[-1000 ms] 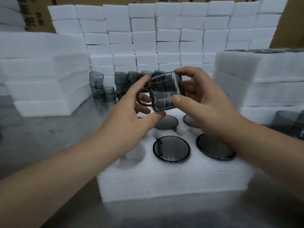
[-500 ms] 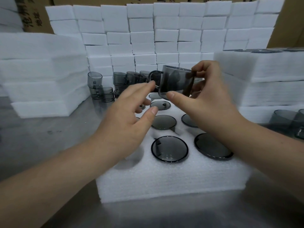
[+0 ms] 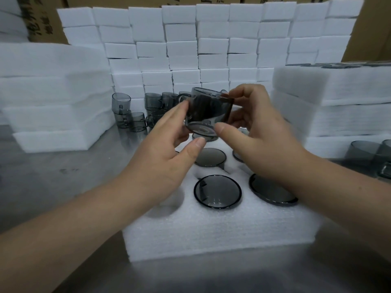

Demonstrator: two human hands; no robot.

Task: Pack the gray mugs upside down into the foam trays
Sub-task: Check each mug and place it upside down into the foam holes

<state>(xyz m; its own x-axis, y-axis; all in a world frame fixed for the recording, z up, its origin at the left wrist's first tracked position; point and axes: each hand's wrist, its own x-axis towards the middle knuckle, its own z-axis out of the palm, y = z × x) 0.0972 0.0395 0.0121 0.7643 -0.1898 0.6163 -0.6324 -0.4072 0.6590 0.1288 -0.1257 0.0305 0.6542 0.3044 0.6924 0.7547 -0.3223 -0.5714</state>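
Tray [image 3: 211,240]: white foam, near edge running along the front of the table [image 3: 53,187], with bare steel to its left.
Pocket [image 3: 169,205]: near-left corner, open, partly under the left wrist.
Packed mugs [image 3: 218,191]: bases up, seated in the pockets beside and beyond it.
Left hand [image 3: 167,159]: fingers nearly straight, touching the mug's left side; thumb free below.
Right hand [image 3: 258,132]: thumb and fingers pinching the mug [image 3: 209,111], which is tilted in the air over the tray's far rows.
Loose mugs [image 3: 137,117]: stacked behind the tray.
Foam stacks [image 3: 53,92]: one on either side.
Block wall [image 3: 211,49]: closes off the back.

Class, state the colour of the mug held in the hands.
The mug is translucent smoky gray; head view.
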